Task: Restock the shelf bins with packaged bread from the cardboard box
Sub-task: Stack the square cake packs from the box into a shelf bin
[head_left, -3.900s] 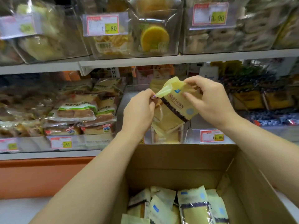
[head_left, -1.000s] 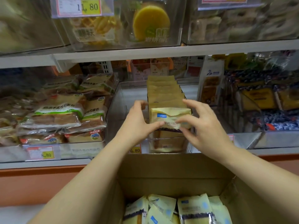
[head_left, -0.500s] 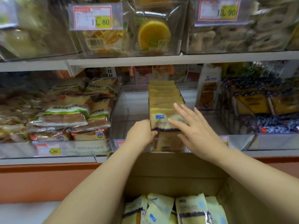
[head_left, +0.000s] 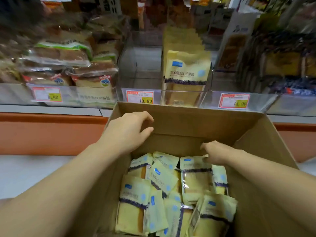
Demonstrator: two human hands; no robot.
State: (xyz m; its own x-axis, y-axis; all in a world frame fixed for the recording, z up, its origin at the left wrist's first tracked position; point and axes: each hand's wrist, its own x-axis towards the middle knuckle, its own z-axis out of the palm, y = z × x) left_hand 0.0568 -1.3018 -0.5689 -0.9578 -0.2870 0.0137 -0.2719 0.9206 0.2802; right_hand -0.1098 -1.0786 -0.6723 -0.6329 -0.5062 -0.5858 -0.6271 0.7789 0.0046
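An open cardboard box (head_left: pixel 213 124) stands below the shelf, with several yellow bread packs (head_left: pixel 135 194) piled loosely inside. Behind it, a clear shelf bin (head_left: pixel 140 65) holds a row of the same packs (head_left: pixel 186 71) upright in its right half. My left hand (head_left: pixel 130 129) hovers over the box's far left corner, fingers loosely curled and holding nothing. My right hand (head_left: pixel 218 151) reaches down into the box. Its fingertips touch the top edge of one pack (head_left: pixel 195 177).
Sliced bread loaves (head_left: pixel 59 57) fill the bin to the left, and dark and yellow packs (head_left: pixel 282 65) fill those to the right. Price tags (head_left: pixel 140 97) line the shelf front. An orange panel (head_left: pixel 51 132) runs under the shelf.
Both hands have left the front pack in the shelf bin and dropped to the box. My view has tilted down, so the upper shelf is out of sight.
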